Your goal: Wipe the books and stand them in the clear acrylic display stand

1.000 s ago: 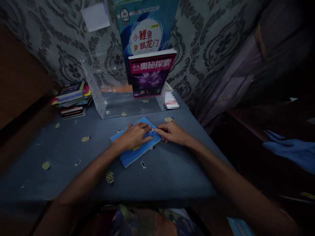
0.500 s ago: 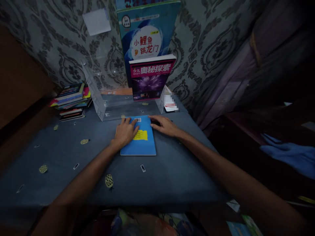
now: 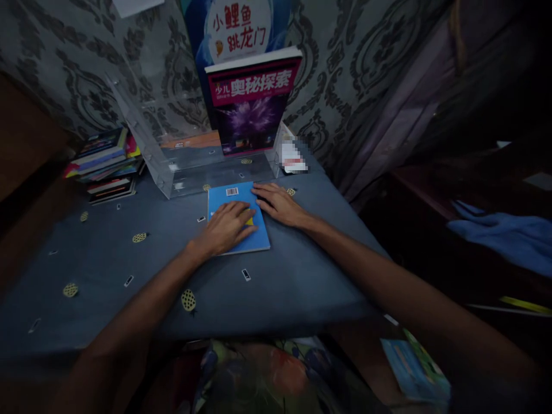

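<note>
A blue book [image 3: 259,234] with a barcode near its top lies flat on the cloth-covered table, square in front of me. Across its middle rests my left hand [image 3: 230,225], palm down with the fingers stretched out, hiding most of a yellow patch on the cover. My right hand [image 3: 280,204] is at the book's upper right, its fingertips touching the edge and its fingers extended. Just beyond the book stands a clear acrylic rack [image 3: 161,167]. A purple book [image 3: 254,109] is upright in its right part, with a taller blue book [image 3: 244,31] behind.
Several books [image 3: 103,164] are stacked at the left by the wall. A partly blurred white item [image 3: 293,154] lies right of the rack. Beyond the table's right side are a blue glove [image 3: 504,233] and, lower down, a blue-green booklet [image 3: 414,368].
My left hand has slid down from the book's upper left to its middle, uncovering the barcode. My right hand stays at the upper right edge. The view has tilted downward.
</note>
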Available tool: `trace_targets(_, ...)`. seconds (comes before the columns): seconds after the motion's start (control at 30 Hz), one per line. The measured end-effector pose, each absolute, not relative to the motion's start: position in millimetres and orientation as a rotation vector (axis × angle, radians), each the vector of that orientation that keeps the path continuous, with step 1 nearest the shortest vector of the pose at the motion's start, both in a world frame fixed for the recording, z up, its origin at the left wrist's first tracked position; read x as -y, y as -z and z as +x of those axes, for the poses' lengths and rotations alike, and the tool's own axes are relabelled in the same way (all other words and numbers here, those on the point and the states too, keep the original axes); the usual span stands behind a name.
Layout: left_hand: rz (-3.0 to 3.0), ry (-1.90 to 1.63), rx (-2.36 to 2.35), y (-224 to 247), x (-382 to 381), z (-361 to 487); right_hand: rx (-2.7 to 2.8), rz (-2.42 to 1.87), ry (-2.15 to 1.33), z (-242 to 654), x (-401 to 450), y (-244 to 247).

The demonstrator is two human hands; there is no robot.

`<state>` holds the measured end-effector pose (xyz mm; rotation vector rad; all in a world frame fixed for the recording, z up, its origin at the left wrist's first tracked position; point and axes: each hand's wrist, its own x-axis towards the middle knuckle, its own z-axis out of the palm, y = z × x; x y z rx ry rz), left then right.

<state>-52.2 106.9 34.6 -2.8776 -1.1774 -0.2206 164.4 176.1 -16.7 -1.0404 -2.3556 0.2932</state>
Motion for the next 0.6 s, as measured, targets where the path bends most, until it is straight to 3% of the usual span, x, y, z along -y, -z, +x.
trace_targets(0.17,-2.984,0.244,0.956,-30.4,-87.7,-52.4,2.360,-0.953,-0.310,168.1,-154.3,14.3)
trace_targets(0.6,-2.843,0.128,0.956,-26.3,-77.8,-45.6,2.265,-0.902,-0.450,169.0,-120.2,4.6)
